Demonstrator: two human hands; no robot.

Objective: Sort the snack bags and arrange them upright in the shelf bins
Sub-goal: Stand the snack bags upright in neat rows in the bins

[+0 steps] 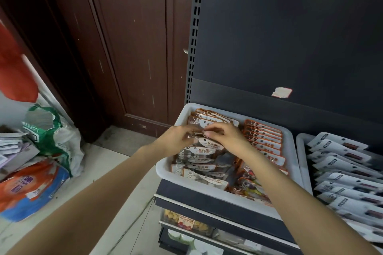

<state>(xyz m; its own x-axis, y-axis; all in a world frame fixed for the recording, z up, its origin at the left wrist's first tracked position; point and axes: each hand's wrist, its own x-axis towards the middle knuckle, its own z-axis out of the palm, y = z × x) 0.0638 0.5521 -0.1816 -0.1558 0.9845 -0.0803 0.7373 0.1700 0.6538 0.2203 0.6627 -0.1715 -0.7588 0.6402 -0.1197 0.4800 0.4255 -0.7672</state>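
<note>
Snack bags point(204, 152) sit packed in the white plastic bin point(226, 196) on the shelf, and that bin is the landmark for everything else. Over its left row both hands meet: left hand point(178, 137) and right hand point(226, 136) each have their grip pinched on the top edge of one stone candy bag point(204, 130), fingertips almost touching. Bags there are clear glossy pouches with white header labels, pebble-like candy inside. Along the bin's right side stands a tidy row of orange-trimmed bags point(264, 141). Right of the bin, a second bin point(300, 151) holds white pouches point(344, 163). Left of the bin, crinkly sacks point(51, 136) lie on the floor.
</note>
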